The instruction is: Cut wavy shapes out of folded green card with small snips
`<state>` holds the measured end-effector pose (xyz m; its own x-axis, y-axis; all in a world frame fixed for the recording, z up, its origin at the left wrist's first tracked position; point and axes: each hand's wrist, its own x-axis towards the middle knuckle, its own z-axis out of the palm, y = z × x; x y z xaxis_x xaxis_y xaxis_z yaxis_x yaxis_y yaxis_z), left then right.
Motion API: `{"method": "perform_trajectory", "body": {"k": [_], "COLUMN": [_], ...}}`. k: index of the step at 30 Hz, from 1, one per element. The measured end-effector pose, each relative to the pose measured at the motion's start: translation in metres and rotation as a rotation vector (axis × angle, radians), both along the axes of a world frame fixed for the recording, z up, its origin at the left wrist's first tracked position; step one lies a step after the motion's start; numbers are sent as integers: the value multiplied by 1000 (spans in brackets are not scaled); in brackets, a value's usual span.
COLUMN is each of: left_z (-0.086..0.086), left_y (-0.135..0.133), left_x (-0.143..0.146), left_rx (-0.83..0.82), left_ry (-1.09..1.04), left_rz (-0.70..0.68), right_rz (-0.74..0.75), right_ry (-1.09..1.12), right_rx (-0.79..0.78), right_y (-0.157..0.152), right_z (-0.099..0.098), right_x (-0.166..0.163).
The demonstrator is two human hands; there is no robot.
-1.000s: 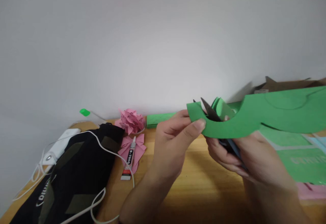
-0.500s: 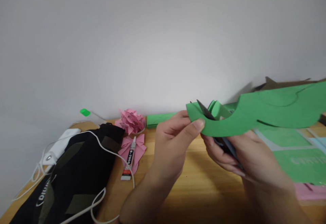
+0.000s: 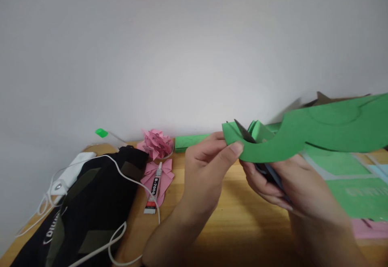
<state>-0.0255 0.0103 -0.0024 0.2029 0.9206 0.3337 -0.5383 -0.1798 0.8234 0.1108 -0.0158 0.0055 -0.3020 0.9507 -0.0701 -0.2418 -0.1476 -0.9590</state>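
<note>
My left hand [image 3: 209, 162] pinches the left end of a long strip of green paper [image 3: 330, 131] between thumb and fingers. The strip has curved cut edges and a faint drawn curve near its right end. Black scissors [image 3: 244, 131] are in my right hand [image 3: 281, 182], below the paper. Their blades are apart, one rising through the paper's concave edge near my left thumb. A folded green piece [image 3: 260, 131] curls up just right of the blade. Part of the scissor handles is hidden by my right fingers.
Left on the wooden table [image 3: 242, 226] lie a black cloth item [image 3: 109, 194], a white cable [image 3: 130, 180] and a white device [image 3: 74, 166]. A glue tube [image 3: 154, 188] rests on pink folded paper beneath a pink paper flower [image 3: 156, 143]. Green sheets [image 3: 357, 198] lie right.
The right part of the green paper strip has tilted up slightly and shifted a little. Both hands keep nearly the same place and the scissor blades stay apart.
</note>
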Motion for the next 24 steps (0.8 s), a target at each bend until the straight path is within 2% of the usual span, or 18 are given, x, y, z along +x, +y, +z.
{"method": "perform_trajectory", "body": {"k": [24], "left_z": [0], "left_y": [-4], "left_x": [4], "left_rx": [-20], "left_ry": [42], "left_rz": [50], "right_rz": [-39], "right_ry": [33], "right_rx": [51], "right_y": [-1], "right_z": [-4], "right_x": [-2]}}
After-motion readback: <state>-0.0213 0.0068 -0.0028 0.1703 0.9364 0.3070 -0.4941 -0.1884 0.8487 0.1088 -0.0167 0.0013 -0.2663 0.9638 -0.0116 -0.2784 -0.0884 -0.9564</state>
